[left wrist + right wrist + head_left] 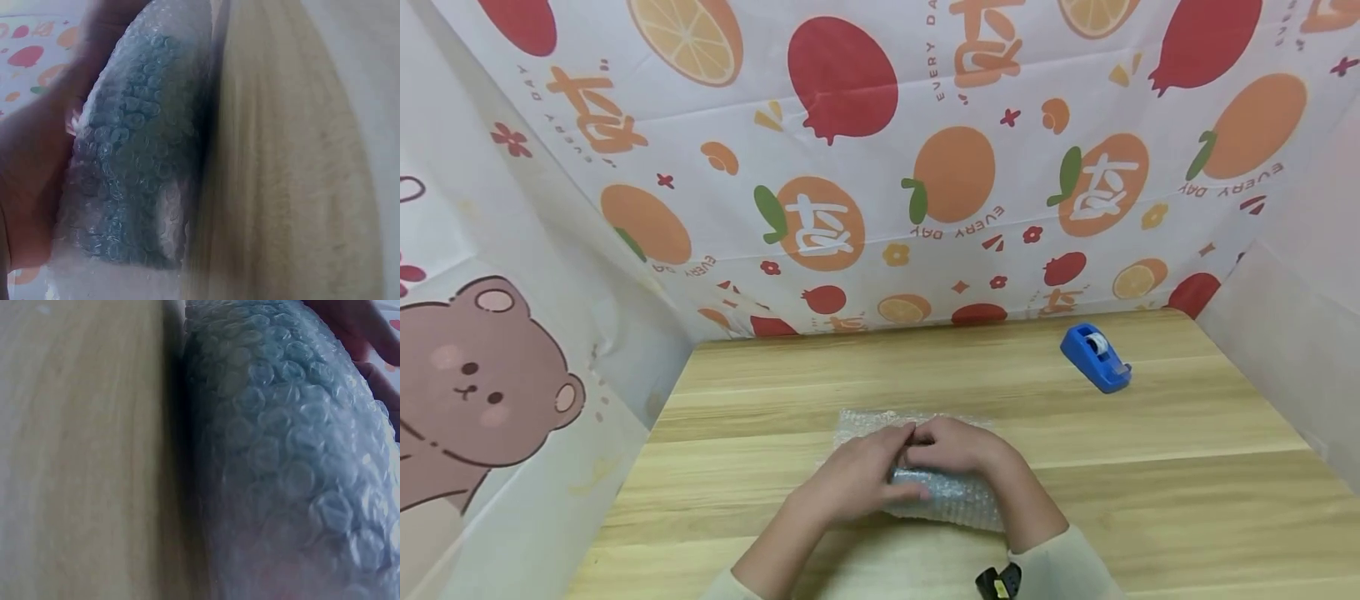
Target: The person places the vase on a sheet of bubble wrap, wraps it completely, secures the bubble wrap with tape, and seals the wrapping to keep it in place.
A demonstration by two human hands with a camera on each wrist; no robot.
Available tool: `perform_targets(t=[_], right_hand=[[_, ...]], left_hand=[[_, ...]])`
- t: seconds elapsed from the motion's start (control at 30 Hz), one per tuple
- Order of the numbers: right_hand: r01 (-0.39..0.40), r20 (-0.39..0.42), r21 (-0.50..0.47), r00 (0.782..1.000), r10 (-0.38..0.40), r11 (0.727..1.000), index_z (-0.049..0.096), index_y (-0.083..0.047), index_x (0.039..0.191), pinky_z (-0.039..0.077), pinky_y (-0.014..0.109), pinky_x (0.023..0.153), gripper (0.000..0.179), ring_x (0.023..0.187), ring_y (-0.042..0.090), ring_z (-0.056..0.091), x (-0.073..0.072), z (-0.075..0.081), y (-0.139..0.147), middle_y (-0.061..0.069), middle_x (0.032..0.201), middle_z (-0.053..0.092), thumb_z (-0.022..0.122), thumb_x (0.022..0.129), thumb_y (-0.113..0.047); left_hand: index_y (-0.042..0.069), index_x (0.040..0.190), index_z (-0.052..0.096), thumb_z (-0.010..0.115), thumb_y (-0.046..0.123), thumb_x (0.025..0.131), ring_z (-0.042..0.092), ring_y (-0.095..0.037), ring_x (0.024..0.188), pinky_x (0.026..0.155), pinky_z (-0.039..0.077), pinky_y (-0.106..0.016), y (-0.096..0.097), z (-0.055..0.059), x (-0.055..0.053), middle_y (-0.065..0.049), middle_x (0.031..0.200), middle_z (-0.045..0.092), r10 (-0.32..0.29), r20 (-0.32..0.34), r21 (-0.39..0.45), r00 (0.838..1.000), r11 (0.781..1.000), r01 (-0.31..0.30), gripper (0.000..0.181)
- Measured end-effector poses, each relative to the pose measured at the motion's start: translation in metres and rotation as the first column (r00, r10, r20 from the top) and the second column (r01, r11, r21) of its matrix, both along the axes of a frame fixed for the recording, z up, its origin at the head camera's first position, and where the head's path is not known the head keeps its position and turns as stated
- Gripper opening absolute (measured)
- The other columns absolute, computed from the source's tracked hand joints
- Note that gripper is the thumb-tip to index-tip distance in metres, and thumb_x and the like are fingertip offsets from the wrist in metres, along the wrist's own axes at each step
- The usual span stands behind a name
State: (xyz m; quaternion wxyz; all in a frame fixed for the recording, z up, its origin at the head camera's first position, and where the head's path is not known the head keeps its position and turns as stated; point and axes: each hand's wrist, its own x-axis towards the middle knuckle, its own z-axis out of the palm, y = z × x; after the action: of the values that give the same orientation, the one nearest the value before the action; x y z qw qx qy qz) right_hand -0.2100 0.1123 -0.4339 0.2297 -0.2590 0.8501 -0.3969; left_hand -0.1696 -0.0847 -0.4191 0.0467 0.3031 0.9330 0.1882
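A bundle of clear bubble wrap (962,500) lies on the wooden table, rolled round something bluish that shows through the bubbles; its kind is hidden. My left hand (859,471) grips the roll's left part, its thumb along the near side and its fingers over the top. From the right, my right hand (958,444) holds the top, fingers bent and meeting the left fingertips. In the left wrist view the wrapped roll (134,144) sits against the tabletop. Bubbles fill much of the right wrist view, with fingers (356,328) along the roll's upper edge.
A blue tape dispenser (1096,358) with a roll of tape stands at the back right of the wooden table (737,450). Behind the table hangs a fruit-print cloth (880,208); another cloth with a bear print (482,375) hangs at the left.
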Motion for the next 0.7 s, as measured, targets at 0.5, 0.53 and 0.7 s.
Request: perform_targets(t=[0.5, 0.53, 0.7], right_hand=[[0.042, -0.150, 0.142, 0.988, -0.020, 0.989, 0.061, -0.014, 0.134, 0.045, 0.045, 0.101, 0.060, 0.122, 0.023, 0.058, 0.005, 0.013, 0.002, 0.003, 0.129, 0.065, 0.060, 0.089, -0.055], [0.043, -0.166, 0.139, 0.986, -0.019, 0.989, 0.060, -0.013, 0.135, 0.045, 0.047, 0.102, 0.061, 0.124, 0.024, 0.057, 0.006, 0.015, 0.002, 0.004, 0.130, 0.064, 0.061, 0.089, -0.054], [0.014, -0.212, 0.122, 0.977, 0.012, 0.992, 0.064, -0.016, 0.129, 0.045, 0.044, 0.101, 0.050, 0.122, 0.019, 0.057, 0.012, 0.025, 0.003, -0.002, 0.128, 0.065, 0.068, 0.089, -0.046]], left_hand=[[0.010, 0.119, 0.059, 0.073, 0.077, 0.063, 0.064, -0.014, 0.091, 0.073, 0.053, -0.037, 0.004, -0.010, 0.002, 0.000, 0.105, 0.069, 0.085, 0.084, -0.038, 0.993, 0.996, -0.082, 0.088], [0.010, 0.117, 0.059, 0.073, 0.077, 0.063, 0.064, -0.013, 0.089, 0.071, 0.052, -0.037, 0.004, -0.010, 0.001, 0.000, 0.103, 0.068, 0.092, 0.090, -0.037, 0.992, 0.995, -0.089, 0.088], [0.006, 0.132, 0.056, 0.074, 0.076, 0.062, 0.065, -0.014, 0.095, 0.076, 0.054, -0.038, 0.006, -0.010, -0.001, -0.003, 0.113, 0.069, 0.114, 0.136, -0.022, 0.984, 0.993, -0.112, 0.101]])
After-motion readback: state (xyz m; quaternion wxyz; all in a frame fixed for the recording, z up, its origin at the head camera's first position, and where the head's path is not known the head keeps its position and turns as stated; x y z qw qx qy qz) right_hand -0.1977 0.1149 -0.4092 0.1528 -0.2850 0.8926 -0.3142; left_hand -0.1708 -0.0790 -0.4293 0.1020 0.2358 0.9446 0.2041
